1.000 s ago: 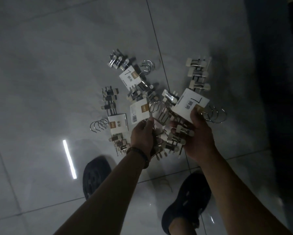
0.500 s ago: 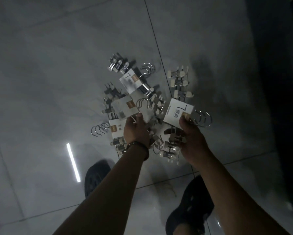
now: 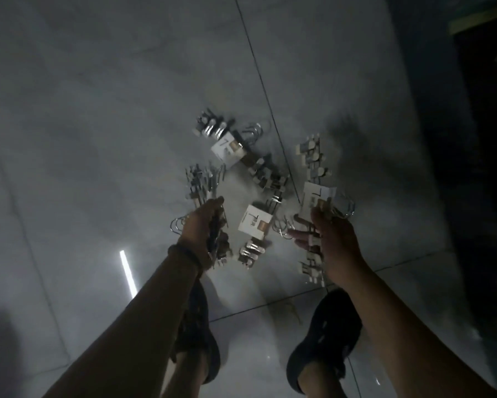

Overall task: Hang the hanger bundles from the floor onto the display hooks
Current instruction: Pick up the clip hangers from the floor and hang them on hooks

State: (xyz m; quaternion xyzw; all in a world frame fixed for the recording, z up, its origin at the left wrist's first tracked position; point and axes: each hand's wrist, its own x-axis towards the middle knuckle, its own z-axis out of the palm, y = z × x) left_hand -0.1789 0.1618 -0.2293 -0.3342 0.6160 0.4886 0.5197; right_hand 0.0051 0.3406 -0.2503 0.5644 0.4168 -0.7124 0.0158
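Several hanger bundles with metal clips, hooks and white labels are in view. My left hand (image 3: 202, 228) grips one bundle (image 3: 201, 182) by its middle, clips pointing away from me and hooks (image 3: 177, 225) to the left. My right hand (image 3: 330, 239) holds another bundle (image 3: 313, 196), thumb pressed on its white label, with clips above and below the hand. Two bundles lie on the tiled floor: one between my hands (image 3: 254, 225) and one farther away (image 3: 227, 145).
My two black shoes (image 3: 197, 340) (image 3: 327, 337) stand on the grey floor tiles (image 3: 98, 110) just below the bundles. A bright light strip (image 3: 128, 274) reflects at the left. A dark fixture (image 3: 485, 168) runs along the right edge.
My hands have moved apart. The left hand has let go of the middle bundle and now grips the left one. The right hand's bundle has shifted right.
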